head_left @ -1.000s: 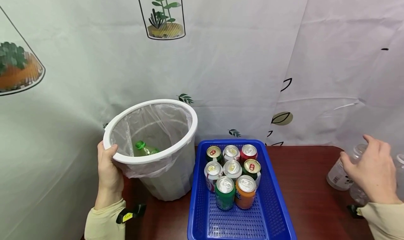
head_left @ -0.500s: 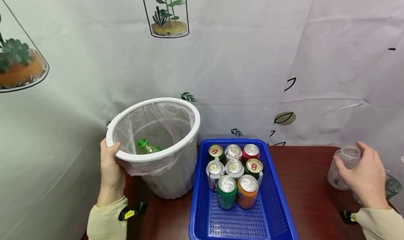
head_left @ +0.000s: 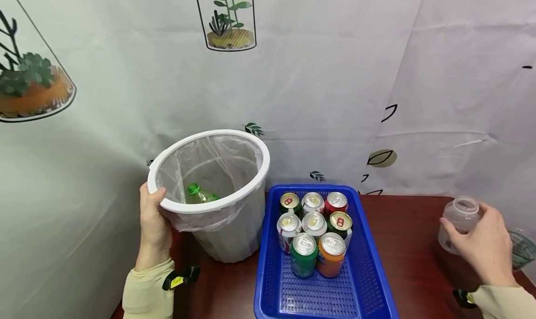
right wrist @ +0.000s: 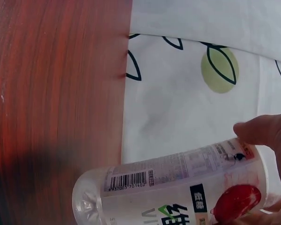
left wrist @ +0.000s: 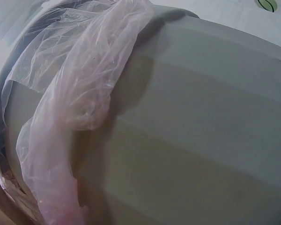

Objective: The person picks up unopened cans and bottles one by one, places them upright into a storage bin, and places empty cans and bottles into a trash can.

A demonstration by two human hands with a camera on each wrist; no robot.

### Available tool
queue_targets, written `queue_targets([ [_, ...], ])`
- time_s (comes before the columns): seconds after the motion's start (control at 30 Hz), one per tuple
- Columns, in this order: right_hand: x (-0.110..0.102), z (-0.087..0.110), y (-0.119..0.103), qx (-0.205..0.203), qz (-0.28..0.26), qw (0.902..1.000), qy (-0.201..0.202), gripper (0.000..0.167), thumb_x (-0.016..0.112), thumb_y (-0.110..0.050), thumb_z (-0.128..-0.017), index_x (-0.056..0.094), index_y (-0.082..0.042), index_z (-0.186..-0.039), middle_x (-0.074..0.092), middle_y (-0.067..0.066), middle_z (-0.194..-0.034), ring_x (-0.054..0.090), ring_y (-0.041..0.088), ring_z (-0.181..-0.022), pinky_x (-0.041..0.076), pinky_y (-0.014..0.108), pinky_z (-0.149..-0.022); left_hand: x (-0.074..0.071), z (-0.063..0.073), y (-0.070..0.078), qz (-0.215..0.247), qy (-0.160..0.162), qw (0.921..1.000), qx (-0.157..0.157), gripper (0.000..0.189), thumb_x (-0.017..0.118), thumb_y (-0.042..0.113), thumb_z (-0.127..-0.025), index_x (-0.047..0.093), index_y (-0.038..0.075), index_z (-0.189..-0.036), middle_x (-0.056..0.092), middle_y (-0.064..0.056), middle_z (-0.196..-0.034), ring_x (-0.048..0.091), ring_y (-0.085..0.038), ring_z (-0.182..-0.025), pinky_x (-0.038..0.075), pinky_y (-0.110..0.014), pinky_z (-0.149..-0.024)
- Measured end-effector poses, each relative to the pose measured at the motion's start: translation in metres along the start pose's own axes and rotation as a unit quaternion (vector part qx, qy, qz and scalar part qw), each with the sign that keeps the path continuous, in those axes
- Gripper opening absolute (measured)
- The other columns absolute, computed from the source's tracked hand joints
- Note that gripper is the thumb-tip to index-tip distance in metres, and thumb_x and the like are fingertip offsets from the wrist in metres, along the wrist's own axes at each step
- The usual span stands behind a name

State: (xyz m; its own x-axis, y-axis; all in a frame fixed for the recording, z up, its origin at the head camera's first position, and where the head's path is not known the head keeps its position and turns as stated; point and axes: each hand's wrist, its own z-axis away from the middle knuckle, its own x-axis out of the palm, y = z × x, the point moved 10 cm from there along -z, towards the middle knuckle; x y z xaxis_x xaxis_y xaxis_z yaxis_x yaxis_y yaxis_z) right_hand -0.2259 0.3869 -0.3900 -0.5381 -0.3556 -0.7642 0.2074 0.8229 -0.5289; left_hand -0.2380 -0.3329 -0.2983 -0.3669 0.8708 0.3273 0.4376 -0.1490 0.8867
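My left hand [head_left: 155, 226] grips the white rim of a grey waste bin [head_left: 230, 240], thumb over the edge. A thin clear liner [left wrist: 79, 93] is folded over the rim, and inside lies a green-capped plastic bottle [head_left: 203, 196]. At the far right, my right hand [head_left: 487, 244] holds a clear plastic bottle [head_left: 458, 216] between thumb and fingers. No cap shows on its wide mouth in the head view. The right wrist view shows this bottle's printed label [right wrist: 178, 183] with a barcode and a red fruit picture; its base appears off the table.
A blue basket [head_left: 374, 268] with several upright drink cans [head_left: 314, 223] stands between bin and right hand. Behind is a patterned white cloth [head_left: 318, 86]. A clear and green plastic item [head_left: 522, 249] sits at the right, partly hidden by the hand. Dark red-brown tabletop [head_left: 402, 226] lies beneath.
My right hand has come down from above the bottles and closed round the clear bottle. My left hand stays on the bin's rim. The head view has shifted slightly.
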Motion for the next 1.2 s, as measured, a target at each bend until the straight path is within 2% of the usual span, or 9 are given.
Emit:
queue_targets([
  [0.2,-0.001,0.001,-0.003,-0.019,-0.002,0.9998,0.008,0.091,0.080,-0.037,-0.084,0.039,0.019,-0.143,0.045,0.045,-0.128,0.045,0.061,-0.115,0.036,0.071,-0.086,0.000,0.000,0.000,0.008,0.003,1.0000,-0.001,0.031,0.045,0.022,-0.097,0.052,0.015,-0.127,0.049,0.000,-0.127,0.045,-0.017,-0.114,0.034,-0.029,-0.094],
  [0.37,-0.001,0.000,-0.010,-0.024,-0.009,0.9996,0.007,0.091,0.081,-0.038,-0.084,0.041,0.020,-0.141,0.046,0.044,-0.126,0.046,0.059,-0.113,0.037,0.070,-0.085,0.002,0.000,-0.001,-0.003,-0.002,1.0000,0.000,0.032,0.044,0.023,-0.098,0.051,0.015,-0.128,0.049,0.001,-0.127,0.044,-0.017,-0.115,0.031,-0.030,-0.095],
  [0.5,-0.003,-0.003,-0.031,-0.040,-0.033,0.9986,0.010,0.086,0.081,-0.038,-0.084,0.044,0.020,-0.136,0.048,0.042,-0.122,0.046,0.056,-0.110,0.036,0.068,-0.084,0.002,0.000,-0.001,-0.002,-0.002,1.0000,0.002,0.032,0.044,0.022,-0.098,0.051,0.015,-0.128,0.048,0.001,-0.127,0.044,-0.017,-0.115,0.031,-0.029,-0.095],
  [0.57,-0.007,-0.006,-0.045,-0.051,-0.050,0.9973,0.017,0.082,0.082,-0.038,-0.084,0.047,0.018,-0.133,0.050,0.038,-0.118,0.048,0.054,-0.106,0.037,0.061,-0.080,0.002,0.000,-0.001,0.005,0.001,1.0000,0.002,0.031,0.044,0.021,-0.098,0.051,0.015,-0.127,0.049,0.000,-0.127,0.044,-0.017,-0.114,0.032,-0.029,-0.095],
  [0.63,-0.012,-0.010,-0.060,-0.060,-0.073,0.9952,0.026,0.077,0.084,-0.036,-0.083,0.051,0.015,-0.130,0.053,0.034,-0.115,0.051,0.048,-0.101,0.037,0.050,-0.076,0.001,0.000,-0.001,0.009,0.001,1.0000,0.002,0.031,0.045,0.021,-0.097,0.051,0.015,-0.127,0.049,0.000,-0.127,0.045,-0.017,-0.114,0.033,-0.029,-0.094],
  [0.73,-0.019,-0.016,-0.083,-0.064,-0.114,0.9909,0.034,0.069,0.085,-0.035,-0.082,0.054,0.008,-0.127,0.058,0.024,-0.111,0.055,0.017,-0.089,0.035,0.031,-0.072,0.000,0.000,0.000,0.008,0.002,1.0000,0.004,0.032,0.045,0.022,-0.098,0.050,0.014,-0.128,0.048,0.000,-0.127,0.045,-0.018,-0.114,0.033,-0.029,-0.094],
  [0.87,-0.025,-0.023,-0.116,-0.058,-0.194,0.9791,0.023,0.061,0.086,-0.031,-0.083,0.055,-0.005,-0.129,0.059,-0.004,-0.106,0.047,-0.015,-0.077,0.039,0.009,-0.066,-0.002,0.001,0.000,0.003,0.005,1.0000,0.005,0.033,0.045,0.023,-0.097,0.051,0.014,-0.129,0.048,0.000,-0.128,0.043,-0.017,-0.116,0.031,-0.030,-0.095],
  [1.0,-0.029,-0.028,-0.157,-0.080,-0.270,0.9594,0.008,0.060,0.086,-0.025,-0.083,0.056,-0.018,-0.134,0.056,-0.021,-0.103,0.057,-0.013,-0.082,0.046,0.004,-0.067,-0.001,0.000,-0.001,0.007,0.003,1.0000,0.005,0.033,0.046,0.023,-0.097,0.051,0.014,-0.128,0.048,0.000,-0.127,0.044,-0.017,-0.115,0.031,-0.030,-0.095],
  [1.2,-0.034,-0.027,-0.212,-0.129,-0.347,0.9288,-0.007,0.059,0.085,-0.012,-0.083,0.059,-0.018,-0.136,0.062,-0.018,-0.108,0.063,-0.005,-0.092,0.051,0.006,-0.074,0.001,-0.001,-0.001,0.008,-0.001,0.9999,0.007,0.032,0.046,0.023,-0.098,0.050,0.014,-0.128,0.049,-0.001,-0.127,0.044,-0.018,-0.115,0.032,-0.030,-0.094],
])
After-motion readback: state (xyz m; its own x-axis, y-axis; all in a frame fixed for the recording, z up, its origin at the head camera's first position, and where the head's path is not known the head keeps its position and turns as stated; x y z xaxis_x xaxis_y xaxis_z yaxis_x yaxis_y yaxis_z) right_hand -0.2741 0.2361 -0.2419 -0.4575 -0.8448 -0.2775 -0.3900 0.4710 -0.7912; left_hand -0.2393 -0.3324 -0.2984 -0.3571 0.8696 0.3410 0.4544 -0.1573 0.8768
